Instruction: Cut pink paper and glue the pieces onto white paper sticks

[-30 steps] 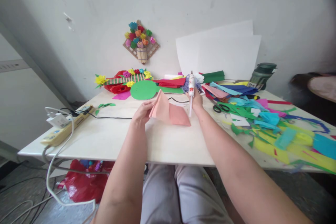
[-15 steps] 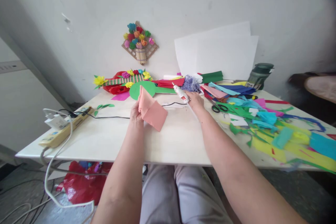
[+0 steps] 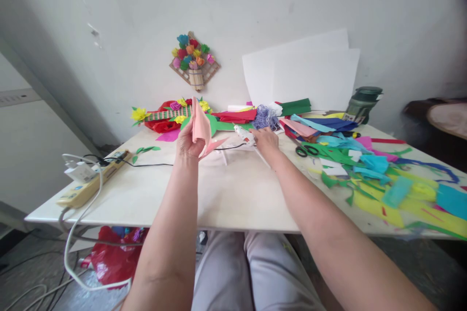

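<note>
My left hand (image 3: pixel 188 143) is closed on a folded piece of peach-coloured paper (image 3: pixel 202 124), raised above the table. Its upper part stands up, while a lower flap sticks out to the right. My right hand (image 3: pixel 267 141) has its fingers around the back of a white hot glue gun (image 3: pixel 243 134), low over the table, its nozzle pointing left. A glue stick trails from the gun toward my wrist. Behind the peach paper lies a green paper shape (image 3: pixel 229 126), its round left end partly hidden.
Black-handled scissors (image 3: pixel 306 150) and paper scraps (image 3: pixel 375 194) cover the table's right side. A power strip (image 3: pixel 93 182) with cables sits at the left edge. At the back are a flower-decorated strip (image 3: pixel 168 112), a purple shredded bundle (image 3: pixel 265 117) and a dark bottle (image 3: pixel 363 106).
My left hand has turned the peach paper upright, so its broad lower panel no longer faces me. The glue gun and my right hand have shifted slightly left and down.
</note>
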Demonstrator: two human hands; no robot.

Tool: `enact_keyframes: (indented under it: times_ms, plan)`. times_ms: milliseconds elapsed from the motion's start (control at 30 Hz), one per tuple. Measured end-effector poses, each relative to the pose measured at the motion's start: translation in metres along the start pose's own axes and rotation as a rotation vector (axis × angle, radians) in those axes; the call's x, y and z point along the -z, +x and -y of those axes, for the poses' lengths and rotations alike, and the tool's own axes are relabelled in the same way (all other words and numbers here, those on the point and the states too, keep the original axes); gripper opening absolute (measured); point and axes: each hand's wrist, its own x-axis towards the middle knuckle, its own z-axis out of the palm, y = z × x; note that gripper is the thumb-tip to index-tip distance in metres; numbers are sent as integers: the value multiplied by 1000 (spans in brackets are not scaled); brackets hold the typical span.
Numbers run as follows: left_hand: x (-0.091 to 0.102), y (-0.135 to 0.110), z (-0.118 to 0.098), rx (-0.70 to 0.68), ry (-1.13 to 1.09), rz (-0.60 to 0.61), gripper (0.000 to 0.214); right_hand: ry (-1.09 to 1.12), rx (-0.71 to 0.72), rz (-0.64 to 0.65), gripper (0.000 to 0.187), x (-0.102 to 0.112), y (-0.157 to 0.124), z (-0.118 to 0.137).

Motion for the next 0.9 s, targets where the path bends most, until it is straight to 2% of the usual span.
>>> enact_keyframes:
  times_ms: [100, 200, 333, 567, 800, 900]
  plan:
    - [-5, 4, 2, -44, -78, -2, 28, -28, 72, 68, 38, 4, 9, 4]
    - [-9, 5, 3, 14, -122, -39, 25, -33, 111, 155, 32, 7, 19, 7]
    - [-13, 5, 2, -34, -66, -37, 25, -14, 126, 216, 26, 8, 31, 13]
    - [-3, 10, 2, -64, -26, 18, 30, -119, 101, 307, 30, 2, 41, 17]
    - [-2, 11, -3, 78, -26, 7, 19, -50, 98, 420, 34, 6, 38, 7]
    - [-3, 8, 2, 139, -29, -28, 15, 2, 45, 351, 36, 14, 36, 7]
